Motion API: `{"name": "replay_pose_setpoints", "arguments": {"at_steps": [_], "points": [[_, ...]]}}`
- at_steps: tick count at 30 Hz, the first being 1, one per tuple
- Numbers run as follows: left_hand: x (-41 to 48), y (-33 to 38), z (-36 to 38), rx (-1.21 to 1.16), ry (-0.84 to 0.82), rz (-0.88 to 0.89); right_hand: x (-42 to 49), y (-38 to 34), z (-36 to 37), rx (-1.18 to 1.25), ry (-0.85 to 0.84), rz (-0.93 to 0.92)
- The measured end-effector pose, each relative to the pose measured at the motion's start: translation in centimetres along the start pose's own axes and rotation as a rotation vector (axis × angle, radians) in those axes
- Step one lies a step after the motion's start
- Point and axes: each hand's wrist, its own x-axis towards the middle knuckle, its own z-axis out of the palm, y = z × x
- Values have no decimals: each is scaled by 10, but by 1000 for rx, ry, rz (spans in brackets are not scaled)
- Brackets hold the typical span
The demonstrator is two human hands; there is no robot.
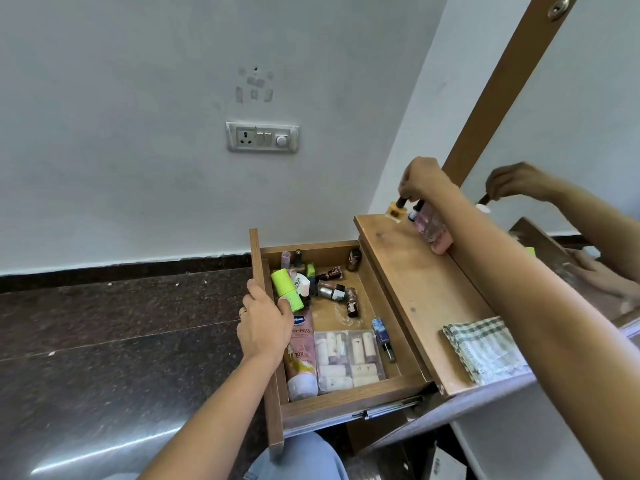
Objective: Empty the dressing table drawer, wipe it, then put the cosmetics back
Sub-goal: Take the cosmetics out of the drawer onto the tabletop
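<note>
The wooden drawer (349,405) is pulled out and holds several cosmetics: a pink tube (303,362), a clear pouch of small tubes (348,360), a lime-green bottle (285,289), several small dark bottles (334,291) and a blue item (381,332). My left hand (265,325) grips the drawer's front panel, fingers inside near the green bottle. My right hand (424,180) pinches the dark cap of a small orange bottle (396,210) at the far end of the table top (415,289). A pink clear bottle (433,228) stands beside it.
A folded green-checked cloth (485,348) lies on the near end of the table top. A mirror (571,133) with a wooden frame rises behind the table and reflects my hand. A wall socket plate (262,136) sits on the wall. Dark stone floor (104,341) lies to the left.
</note>
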Motion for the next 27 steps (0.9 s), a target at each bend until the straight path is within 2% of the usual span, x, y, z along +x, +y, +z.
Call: {"name": "replay_pose_setpoints", "arguments": {"at_steps": [11,27], "points": [[1,0,0,11,5,-3,24,16,28,-184,141,-18],[1,0,0,11,7,-2,26,17,30,-378,141,0]]}}
